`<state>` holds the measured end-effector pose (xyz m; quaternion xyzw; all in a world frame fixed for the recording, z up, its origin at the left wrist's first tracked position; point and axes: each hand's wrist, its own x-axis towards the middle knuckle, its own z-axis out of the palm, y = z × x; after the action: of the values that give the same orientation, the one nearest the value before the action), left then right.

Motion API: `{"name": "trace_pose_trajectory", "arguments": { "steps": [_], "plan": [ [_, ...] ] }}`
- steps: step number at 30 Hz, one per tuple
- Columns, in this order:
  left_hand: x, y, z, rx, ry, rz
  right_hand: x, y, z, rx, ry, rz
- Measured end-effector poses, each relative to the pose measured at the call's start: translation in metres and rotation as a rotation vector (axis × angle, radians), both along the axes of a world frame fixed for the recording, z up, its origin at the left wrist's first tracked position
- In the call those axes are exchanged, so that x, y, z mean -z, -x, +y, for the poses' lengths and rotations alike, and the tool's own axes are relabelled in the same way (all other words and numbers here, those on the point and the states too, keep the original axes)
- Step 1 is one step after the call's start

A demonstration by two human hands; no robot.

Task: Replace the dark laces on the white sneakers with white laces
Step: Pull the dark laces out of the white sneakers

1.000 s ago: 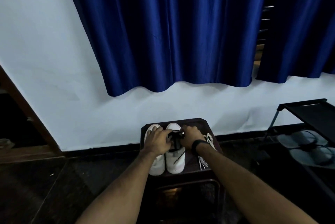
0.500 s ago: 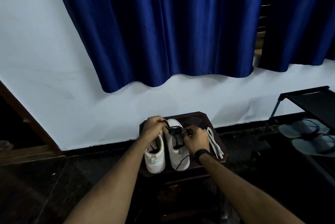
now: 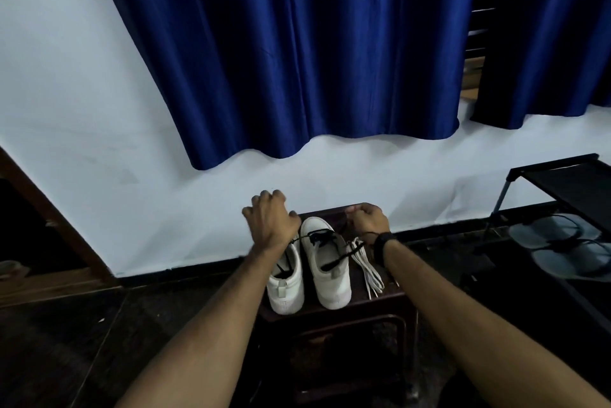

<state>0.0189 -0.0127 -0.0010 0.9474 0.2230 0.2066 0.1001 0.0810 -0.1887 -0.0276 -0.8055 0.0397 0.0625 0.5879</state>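
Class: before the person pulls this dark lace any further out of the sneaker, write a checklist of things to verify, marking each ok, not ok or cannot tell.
1. Left hand gripping a lace end: cannot tell.
2. Right hand gripping the other end: cannot tell.
3. Dark lace out of the right sneaker: not ok, still threaded.
4. White laces ready beside it: ok.
5. Both sneakers resting on the stool: ok.

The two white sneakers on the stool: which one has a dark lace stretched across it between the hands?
The right sneaker, beside the white laces. The dark lace crosses its eyelets, pulled between the left hand and right hand. The left sneaker shows none across.
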Motion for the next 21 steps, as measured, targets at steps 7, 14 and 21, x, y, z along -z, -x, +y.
{"name": "trace_pose_trajectory", "arguments": {
  "steps": [7, 14, 21],
  "plan": [
    [0.023, -0.014, -0.047, 0.334, -0.106, 0.240, -0.029, -0.010, -0.020, -0.148, 0.160, -0.062],
    [0.061, -0.014, -0.050, 0.309, -0.110, 0.096, -0.047, -0.013, -0.035, -0.201, 0.593, -0.265],
    [0.050, -0.022, -0.027, 0.390, 0.519, 0.189, -0.020, -0.004, -0.026, -0.395, 0.822, -0.285]
  ]
}}
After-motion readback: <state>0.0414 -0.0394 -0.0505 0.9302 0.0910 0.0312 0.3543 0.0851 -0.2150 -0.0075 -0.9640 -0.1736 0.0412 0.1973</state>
